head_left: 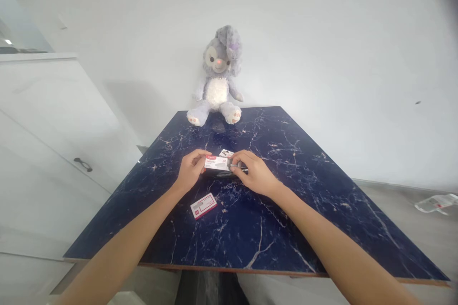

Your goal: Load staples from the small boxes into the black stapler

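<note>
My left hand (191, 167) pinches the left end of a small white-and-red staple box (216, 163), held up over the dark blue table. At the box's right end, my right hand (253, 171) has thumb and fingers closed on a small grey metal strip (234, 165), which looks like a row of staples. Just below the held box lies a black stapler (225, 174), partly covered by the box and my fingers. Behind the box, a white card or packet with a dark picture (226, 153) shows in part. A second white-and-red box (203, 206) rests nearer to me, below my left hand.
A grey plush rabbit (218, 76) sits at the table's far edge against the wall. The table (286, 233) has a dark blue marbled top. A white cabinet (53, 152) stands on the left. Clear plastic (436, 204) lies on the floor at right.
</note>
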Motion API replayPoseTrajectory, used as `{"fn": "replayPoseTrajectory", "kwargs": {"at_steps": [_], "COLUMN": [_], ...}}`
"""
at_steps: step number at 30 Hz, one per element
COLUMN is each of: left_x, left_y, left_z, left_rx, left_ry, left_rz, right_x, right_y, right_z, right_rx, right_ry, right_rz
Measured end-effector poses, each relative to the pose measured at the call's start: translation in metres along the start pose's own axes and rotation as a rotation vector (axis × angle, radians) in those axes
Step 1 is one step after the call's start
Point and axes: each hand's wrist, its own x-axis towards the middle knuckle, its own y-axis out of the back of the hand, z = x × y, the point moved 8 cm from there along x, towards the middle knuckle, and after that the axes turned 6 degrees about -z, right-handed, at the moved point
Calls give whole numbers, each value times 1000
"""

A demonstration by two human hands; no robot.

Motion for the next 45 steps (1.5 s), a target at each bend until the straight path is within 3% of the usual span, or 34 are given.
{"fn": "replayPoseTrajectory", "kwargs": {"at_steps": [8,13,19,22,27,32,36,45], "left_x": [3,4,-1,-7,-20,-26,-28,-31], "left_y": [8,4,-12,-22,-43,-43,-48,-59], "left_z": [-12,-11,1,17,45,61,61,69], "left_rx": [-93,-101,26,153,452,650,668,643], "left_ry": [51,58,36,-56,-384,-600,-601,-671], "left_rz": [91,71,-117,-215,-335,-220,-290,-366], "right_x": [-6,-2,-3,-4,-5,-2,1,-1], "right_y": [27,9,-1,1,5,6,5,-1], "right_z": [26,47,52,52,47,28,21,45], "right_rx": [347,501,635,619,561,478,503,522], "right_ry": [-256,-353,-370,-386,-370,-294,-263,-369], "right_rz": [306,163,185,228,279,190,69,-85]}}
